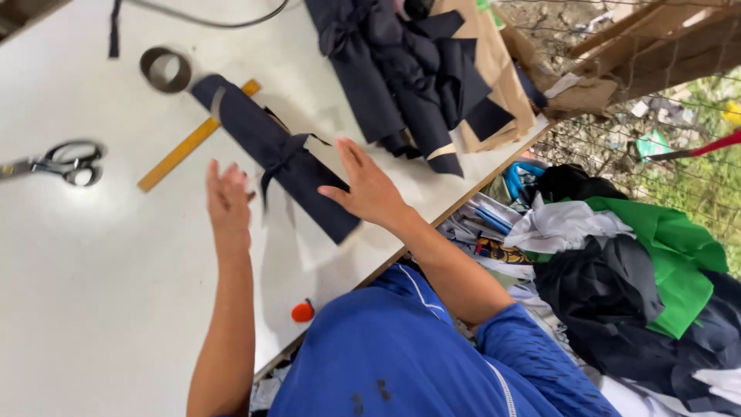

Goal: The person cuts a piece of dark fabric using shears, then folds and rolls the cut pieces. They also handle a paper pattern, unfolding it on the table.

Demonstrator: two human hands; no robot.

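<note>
A rolled bundle of dark navy fabric [278, 158], tied round its middle with a strip of the same cloth, lies slantwise on the white table [93, 286], just beyond both hands. We see the left hand [228, 202] with fingers loosely spread and empty, hovering just beside the roll's near edge. The right hand [367, 185] is open too, fingers extended and slightly apart, palm down at the roll's lower end; we cannot tell whether it touches. Both bare forearms reach out from a blue shirt [417, 347]. A yellow wooden ruler [181, 150] runs under the roll. Scissors [58, 162] lie at the far left, a tape ring [165, 69] near the roll's top. More navy pieces [409, 69] sit on brown paper [494, 77]. Beside the table, heaped cloth includes green fabric [671, 255].
</note>
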